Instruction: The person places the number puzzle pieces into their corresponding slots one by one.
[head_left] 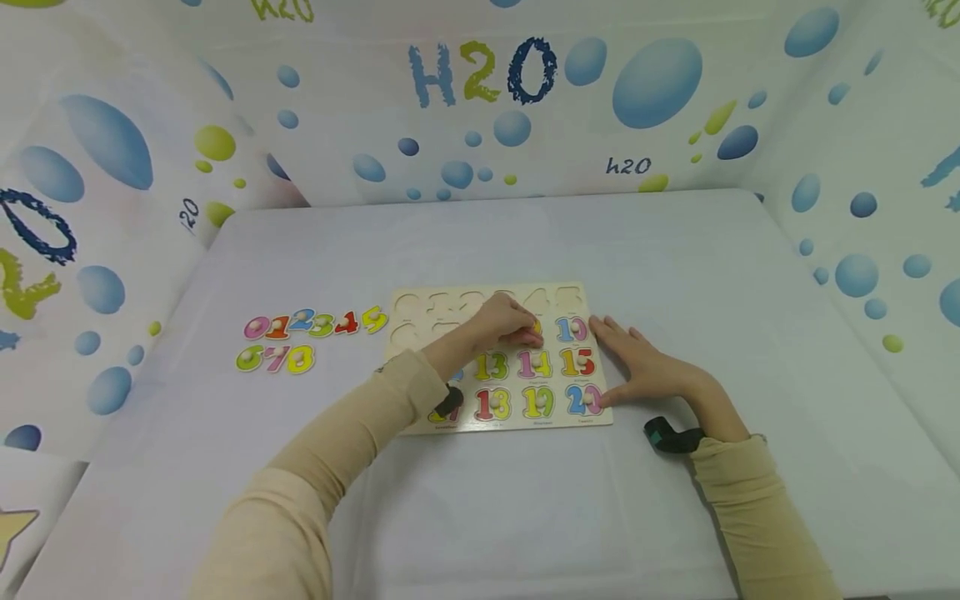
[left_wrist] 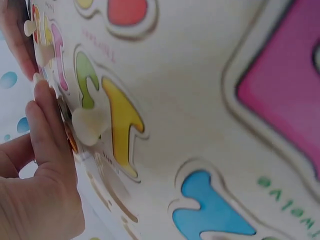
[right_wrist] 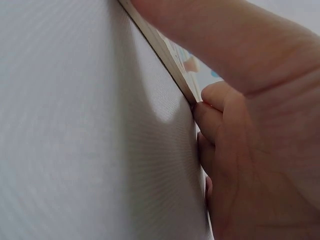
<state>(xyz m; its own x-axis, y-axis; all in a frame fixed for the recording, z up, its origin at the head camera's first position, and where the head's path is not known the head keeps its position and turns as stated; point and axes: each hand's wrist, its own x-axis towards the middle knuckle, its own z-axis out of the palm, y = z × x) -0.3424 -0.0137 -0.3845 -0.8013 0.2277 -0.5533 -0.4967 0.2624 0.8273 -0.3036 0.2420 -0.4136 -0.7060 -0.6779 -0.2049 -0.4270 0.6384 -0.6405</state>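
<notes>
A wooden number puzzle board (head_left: 487, 425) lies on the table, its lower rows filled with knobbed number pieces and its top row of recesses bare. My left hand (head_left: 498, 321) reaches over the board, thumb and fingers pinching a yellow number piece (head_left: 537, 327) left of the 10 piece (head_left: 572, 329). The fingers hide most of that piece. In the left wrist view, the fingers (left_wrist: 47, 125) come down close to the board's surface. My right hand (head_left: 648, 367) rests at the board's right edge, fingers spread, with the thumb (right_wrist: 200, 35) against the edge in the right wrist view.
Left of the board, loose number pieces lie in two rows, including a pink 0 (head_left: 257, 327), a red 4 (head_left: 347, 323) and a green 6 (head_left: 249, 358). A white cloth (head_left: 487, 508) covers the table. Behind stands a patterned backdrop (head_left: 337, 100).
</notes>
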